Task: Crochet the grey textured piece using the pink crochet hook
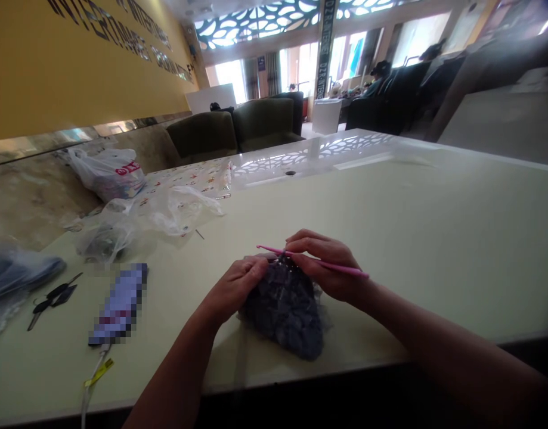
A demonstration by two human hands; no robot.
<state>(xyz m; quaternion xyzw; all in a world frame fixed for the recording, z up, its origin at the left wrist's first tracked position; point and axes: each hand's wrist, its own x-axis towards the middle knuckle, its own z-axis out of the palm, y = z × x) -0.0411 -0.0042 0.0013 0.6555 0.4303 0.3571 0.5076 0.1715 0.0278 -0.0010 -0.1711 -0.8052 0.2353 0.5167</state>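
Stitching is seemingly being done, lower-centre grey piece (285, 307) pinched by left fingers (257, 270), pink hook (336, 266) held by right fingers (313, 246), steady tension seemingly needed next.

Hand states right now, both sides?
Left hand: closed, pinching the upper edge of the dark blue-gray piece.
Right hand: closed, holding the pink crochet hook.

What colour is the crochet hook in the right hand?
The crochet hook is pink, seen best in the head view.
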